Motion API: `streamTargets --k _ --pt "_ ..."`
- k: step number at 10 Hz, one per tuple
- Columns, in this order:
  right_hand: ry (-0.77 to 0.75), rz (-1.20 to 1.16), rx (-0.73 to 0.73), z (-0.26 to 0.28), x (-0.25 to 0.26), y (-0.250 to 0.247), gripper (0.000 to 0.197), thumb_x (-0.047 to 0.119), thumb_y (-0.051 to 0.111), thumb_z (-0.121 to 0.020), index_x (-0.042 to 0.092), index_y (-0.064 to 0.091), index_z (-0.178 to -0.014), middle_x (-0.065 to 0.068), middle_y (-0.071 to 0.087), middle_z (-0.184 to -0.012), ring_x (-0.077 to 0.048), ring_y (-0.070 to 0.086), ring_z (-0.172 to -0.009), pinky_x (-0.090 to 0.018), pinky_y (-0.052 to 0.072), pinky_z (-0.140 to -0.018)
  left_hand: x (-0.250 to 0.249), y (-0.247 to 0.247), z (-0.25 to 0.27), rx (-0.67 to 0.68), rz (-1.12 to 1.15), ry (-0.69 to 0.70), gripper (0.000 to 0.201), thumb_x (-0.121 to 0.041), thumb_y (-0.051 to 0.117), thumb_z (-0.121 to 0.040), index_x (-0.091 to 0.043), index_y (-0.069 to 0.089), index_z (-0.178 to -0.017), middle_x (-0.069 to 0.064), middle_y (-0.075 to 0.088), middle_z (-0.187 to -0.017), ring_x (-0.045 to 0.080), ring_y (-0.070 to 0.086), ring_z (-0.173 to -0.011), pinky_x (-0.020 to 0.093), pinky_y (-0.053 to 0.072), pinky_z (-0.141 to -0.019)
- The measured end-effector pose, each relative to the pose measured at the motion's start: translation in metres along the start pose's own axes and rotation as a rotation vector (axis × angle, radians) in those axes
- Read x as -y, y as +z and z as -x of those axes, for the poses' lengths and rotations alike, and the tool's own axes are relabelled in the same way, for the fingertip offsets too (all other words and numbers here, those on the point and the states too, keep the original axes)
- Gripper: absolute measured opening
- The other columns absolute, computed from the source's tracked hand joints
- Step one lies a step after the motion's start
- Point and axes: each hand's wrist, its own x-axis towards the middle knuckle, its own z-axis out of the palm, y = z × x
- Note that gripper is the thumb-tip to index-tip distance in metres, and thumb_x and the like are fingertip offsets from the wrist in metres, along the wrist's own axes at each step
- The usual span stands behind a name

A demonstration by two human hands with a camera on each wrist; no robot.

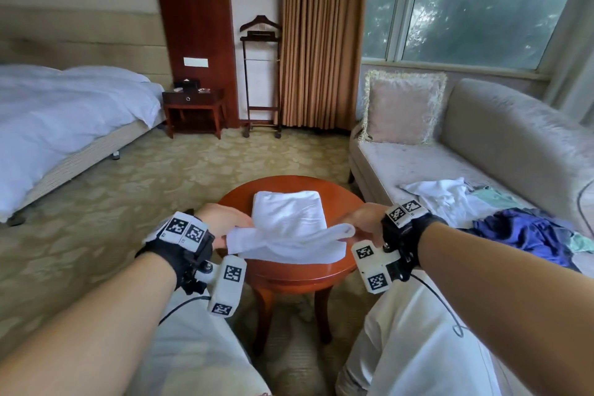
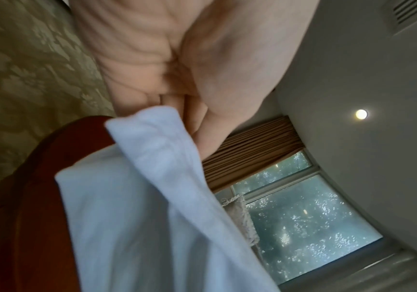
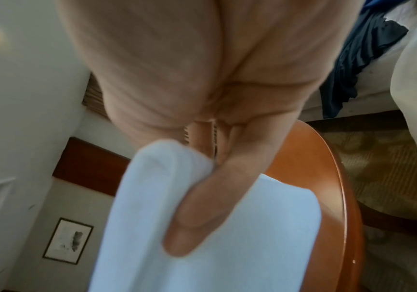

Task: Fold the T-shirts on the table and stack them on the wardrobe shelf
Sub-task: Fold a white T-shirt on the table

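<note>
Both bare forearms are reaching forward from the lower corners of the head view, each wrist wearing a black strap with a white marker-covered camera mount. The left hand (image 1: pixel 221 223) is sitting knuckles-up, its fingers (image 2: pixel 197 118) curling in and pinching white cloth against the thumb. The right hand (image 1: pixel 364 222) is mirroring it level on the opposite side, knuckles up, with its thumb (image 3: pixel 202 213) lying long across the white cloth and pressing it against the fingers behind.
</note>
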Motion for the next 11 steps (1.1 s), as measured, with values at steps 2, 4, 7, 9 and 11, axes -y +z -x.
streamTargets --k 2,4,7,9,11 --pt "0.006 -0.303 -0.028 -0.009 0.015 -0.02 0.012 0.002 0.052 -0.093 0.006 0.059 -0.084 0.001 0.069 -0.056 -0.007 0.066 -0.049 -0.018 0.055 -0.053 -0.015 -0.004 -0.011 0.121 0.278 -0.019 0.016 -0.002 0.056 -0.092 0.003 0.059 -0.107 0.013 0.063 -0.095 0.023 0.064 -0.091 0.035 0.045 -0.097" --pt "0.007 -0.653 -0.016 -0.053 0.036 -0.032 0.019 -0.009 0.056 -0.077 -0.008 0.061 -0.095 -0.02 0.069 -0.1 -0.026 0.071 -0.092 -0.027 0.057 -0.083 -0.016 -0.007 -0.056 0.358 0.409 -0.044 0.039 0.018 0.048 -0.086 0.009 0.053 -0.124 0.013 0.062 -0.13 0.019 0.058 -0.122 0.031 0.041 -0.104" --pt "0.022 -0.388 -0.119 -0.14 0.035 -0.03 0.019 -0.007 0.073 -0.077 -0.009 0.068 -0.095 -0.02 0.074 -0.092 -0.027 0.073 -0.089 -0.031 0.06 -0.077 -0.019 0.015 -0.122 0.054 0.129 -0.086 0.02 0.006 0.074 -0.08 -0.005 0.066 -0.094 0.012 0.074 -0.088 0.015 0.07 -0.063 0.021 0.053 -0.053" --pt "0.049 -0.136 -0.21 -0.197 0.032 -0.033 0.016 0.017 0.079 -0.08 0.012 0.07 -0.092 -0.009 0.075 -0.081 -0.019 0.072 -0.073 -0.033 0.058 -0.075 -0.017 0.02 -0.174 -0.061 -0.104 -0.003 0.015 -0.013 0.076 -0.082 -0.001 0.071 -0.09 0.002 0.043 -0.057 0.015 0.036 -0.049 0.017 0.027 -0.038" --pt "0.084 0.113 -0.253 -0.248 0.035 -0.04 0.011 0.034 0.076 -0.079 0.024 0.074 -0.074 -0.003 0.068 -0.077 -0.02 0.061 -0.073 -0.037 0.055 -0.08 -0.023 0.024 -0.223 -0.052 -0.184 0.021 0.015 -0.011 0.075 -0.082 0.001 0.067 -0.079 0.005 0.05 -0.069 0.012 0.044 -0.06 0.017 0.031 -0.051"
